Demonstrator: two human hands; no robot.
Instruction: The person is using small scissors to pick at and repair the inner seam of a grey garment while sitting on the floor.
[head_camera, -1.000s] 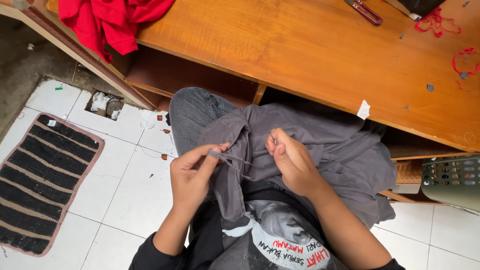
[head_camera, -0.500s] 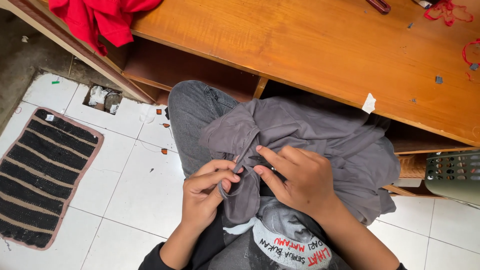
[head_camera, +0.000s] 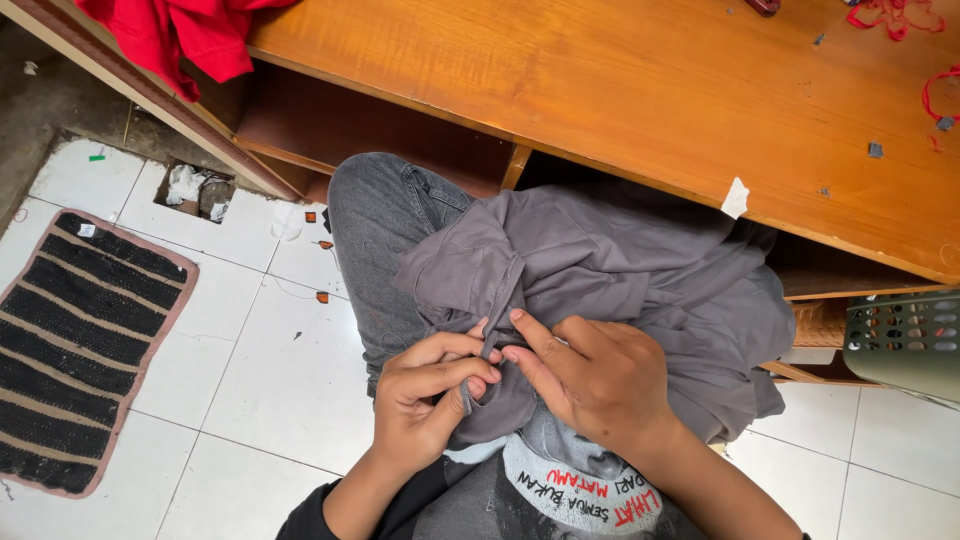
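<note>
Your grey garment (head_camera: 620, 290) lies bunched across your lap, below the wooden worktop (head_camera: 640, 90) at twelve o'clock. Both hands meet at one fold: your left hand (head_camera: 425, 400) pinches the cloth between thumb and fingers, and your right hand (head_camera: 590, 375) presses fingertips against the same spot from three o'clock. This looks like close work on a seam, though any needle or thread is too small to tell. The next move likely calls for a steady pinch and taut fabric.
</note>
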